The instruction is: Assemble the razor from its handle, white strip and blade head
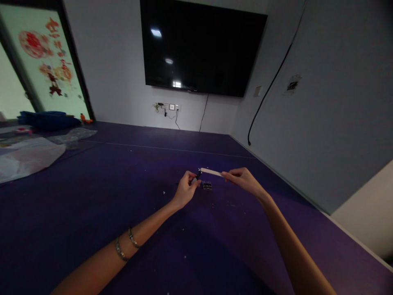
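Note:
My left hand (185,189) is closed around a small dark stick-like piece (196,178), its kind too small to make out. In my right hand (241,179), a flat, pale, narrow stick (211,172) is pinched by one end. The stick's far end meets or nearly meets the tip of the dark piece, where a few white specks show. Just below the stick lies a small dark rectangular object with light marks (207,185) on the purple surface (172,221).
White crumbs are scattered over the purple surface. Crumpled clear plastic (73,136), a white sheet (33,157) and blue fabric (49,120) lie at the left. A television (202,45) hangs on the far wall, and a black cable (270,84) runs down the right wall.

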### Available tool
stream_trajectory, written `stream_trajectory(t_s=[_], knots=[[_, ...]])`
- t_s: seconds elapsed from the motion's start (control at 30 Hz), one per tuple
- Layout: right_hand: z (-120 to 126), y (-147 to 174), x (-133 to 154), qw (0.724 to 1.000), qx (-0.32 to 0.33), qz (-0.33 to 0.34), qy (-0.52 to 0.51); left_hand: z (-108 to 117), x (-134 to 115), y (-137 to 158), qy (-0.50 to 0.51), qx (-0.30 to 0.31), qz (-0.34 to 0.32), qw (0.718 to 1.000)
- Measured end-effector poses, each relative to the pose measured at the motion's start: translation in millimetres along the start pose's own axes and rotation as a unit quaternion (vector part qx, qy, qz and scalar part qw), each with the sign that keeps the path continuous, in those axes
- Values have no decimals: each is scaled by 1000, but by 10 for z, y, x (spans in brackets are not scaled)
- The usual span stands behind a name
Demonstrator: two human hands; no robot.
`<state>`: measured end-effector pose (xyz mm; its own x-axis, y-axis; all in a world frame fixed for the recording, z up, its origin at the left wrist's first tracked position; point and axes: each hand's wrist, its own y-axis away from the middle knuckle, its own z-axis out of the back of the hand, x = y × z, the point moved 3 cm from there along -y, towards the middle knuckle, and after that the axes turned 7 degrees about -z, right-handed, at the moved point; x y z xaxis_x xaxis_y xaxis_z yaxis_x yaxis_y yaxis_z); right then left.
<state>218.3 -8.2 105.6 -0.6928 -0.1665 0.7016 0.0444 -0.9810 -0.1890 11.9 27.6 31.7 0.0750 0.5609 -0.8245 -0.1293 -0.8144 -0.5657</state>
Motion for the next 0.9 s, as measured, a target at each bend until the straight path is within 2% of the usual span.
stream_trajectory(t_s=[0.1, 0.27, 0.4, 0.53, 0.77, 0.9], knots=[[-27, -18, -5, 1000, 11, 18, -5, -31, -33, 2, 27, -1, 16, 1000], [3, -61, -130, 1000, 9, 9, -10, -128, -45, 41, 101, 24, 77, 992], [-19, -64, -99, 1000, 1, 18, -26, -172, -22, 78, 136, 40, 109, 984], [-72, -78, -71, 999, -5, 30, -26, -173, -22, 82, 156, 40, 119, 980], [-5, -82, -233, 1000, -28, 3, -14, -165, -39, 69, 208, 43, 126, 969], [-50, -89, -173, 999, -10, 32, -19, -168, -39, 79, 193, 47, 125, 972]])
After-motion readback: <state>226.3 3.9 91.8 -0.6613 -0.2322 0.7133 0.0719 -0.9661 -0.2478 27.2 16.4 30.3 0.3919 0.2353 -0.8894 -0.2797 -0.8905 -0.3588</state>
